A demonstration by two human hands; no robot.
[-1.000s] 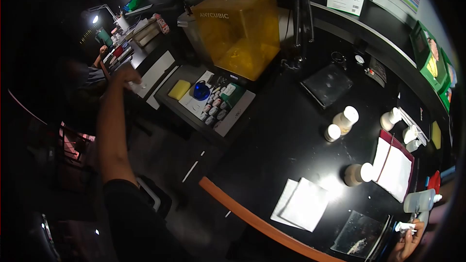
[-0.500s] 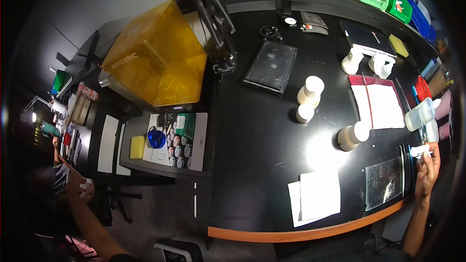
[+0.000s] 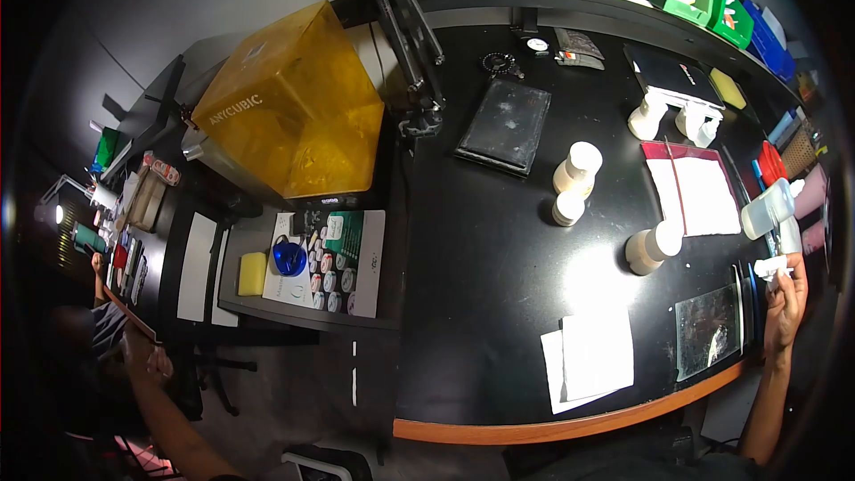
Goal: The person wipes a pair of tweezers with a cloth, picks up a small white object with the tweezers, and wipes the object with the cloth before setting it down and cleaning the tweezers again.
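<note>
My right hand [image 3: 784, 307] is at the right edge of the black table, with fingers pinched on a crumpled white tissue [image 3: 771, 267]. Just beyond the fingertips stands a translucent plastic bottle [image 3: 768, 211]. A glass slab [image 3: 706, 334] lies to the left of my right wrist. Far to the left, my left hand [image 3: 158, 362] is out over the dark floor area beside the table, small and shadowed; its fingers are too dim to make out.
White-capped bottles [image 3: 655, 248] stand mid-table near a brush [image 3: 674, 183] on a white sheet [image 3: 699, 196]. Folded papers [image 3: 598, 356] lie near the wooden edge [image 3: 570, 425]. Left are an amber-covered machine [image 3: 289, 107] and an open drawer [image 3: 365, 258]; another person sits beyond.
The view has shifted slightly, moving the table a little right. My right hand keeps the tissue, tilted differently. A pale object by my left hand no longer shows.
</note>
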